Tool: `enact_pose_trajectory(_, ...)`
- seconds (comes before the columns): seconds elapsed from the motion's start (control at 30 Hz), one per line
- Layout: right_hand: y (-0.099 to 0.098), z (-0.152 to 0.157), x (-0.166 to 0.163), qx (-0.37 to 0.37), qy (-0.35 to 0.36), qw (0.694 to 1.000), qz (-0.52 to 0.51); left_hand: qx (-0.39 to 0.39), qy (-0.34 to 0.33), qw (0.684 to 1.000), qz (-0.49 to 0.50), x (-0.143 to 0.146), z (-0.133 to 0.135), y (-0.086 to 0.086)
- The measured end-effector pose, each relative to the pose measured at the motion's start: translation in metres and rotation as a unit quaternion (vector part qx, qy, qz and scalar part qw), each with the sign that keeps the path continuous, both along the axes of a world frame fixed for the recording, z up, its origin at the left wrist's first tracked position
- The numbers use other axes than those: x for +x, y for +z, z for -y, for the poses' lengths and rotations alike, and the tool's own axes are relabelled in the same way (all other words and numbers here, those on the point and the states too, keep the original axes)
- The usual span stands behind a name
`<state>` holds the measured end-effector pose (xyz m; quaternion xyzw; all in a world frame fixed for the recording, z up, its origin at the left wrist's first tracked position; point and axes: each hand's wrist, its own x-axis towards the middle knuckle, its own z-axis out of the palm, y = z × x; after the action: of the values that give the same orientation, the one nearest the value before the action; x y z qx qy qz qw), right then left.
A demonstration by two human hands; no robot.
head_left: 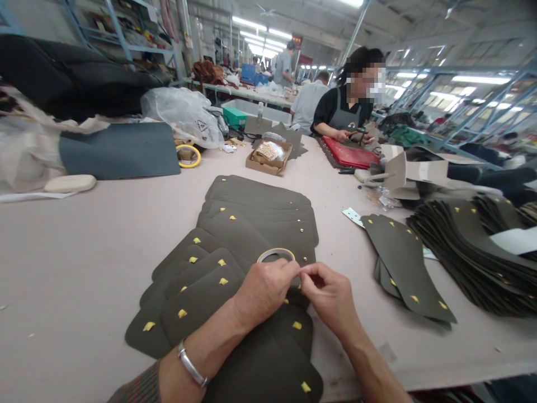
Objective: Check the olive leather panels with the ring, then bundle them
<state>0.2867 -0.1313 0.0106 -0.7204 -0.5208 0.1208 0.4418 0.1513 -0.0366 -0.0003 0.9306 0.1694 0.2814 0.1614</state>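
Observation:
My left hand [268, 282] is closed around a roll of yellow tape [276, 253], whose upper rim shows above the knuckles. My right hand [329, 288] is pinched, its thumb and fingertips meeting the left fingertips at the roll's near right side. What the right fingertips hold is too small to make out. Beneath both hands lie overlapping dark olive panels [251, 224] with rounded corners, fanned over the table. Small yellow tape pieces [224, 281] are stuck on many of them. Little gold studs [301, 230] show along the right edge of the upper panels.
To the right lie a few taped panels [403, 252] and a thick stack of panels [474, 252]. Farther back are a small cardboard box [268, 159], another yellow tape roll [188, 156] and a blue-grey sheet [121, 151]. A co-worker [348, 106] works over a red piece [350, 152].

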Motion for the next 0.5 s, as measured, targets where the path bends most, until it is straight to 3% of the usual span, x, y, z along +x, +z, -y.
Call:
enact_pose_trajectory(0.1,-0.001,-0.005,0.003,-0.047,-0.033,0.983,-0.173,0.018,0.002,0.999,0.045,0.001,0.003,0.0)
enact_pose_trajectory(0.23,-0.007,-0.011,0.027,-0.06,-0.082,0.958,-0.267,0.009,0.024,0.998,0.05,0.002,0.005,-0.003)
enact_pose_trajectory(0.37,-0.015,-0.013,0.054,-0.082,-0.045,0.968,-0.231,0.02,0.057,0.995,-0.077,0.005,0.0,-0.006)
enact_pose_trajectory(0.5,-0.019,-0.016,0.058,-0.114,-0.007,0.99,-0.082,0.018,0.05,0.985,-0.164,0.007,-0.003,-0.005)
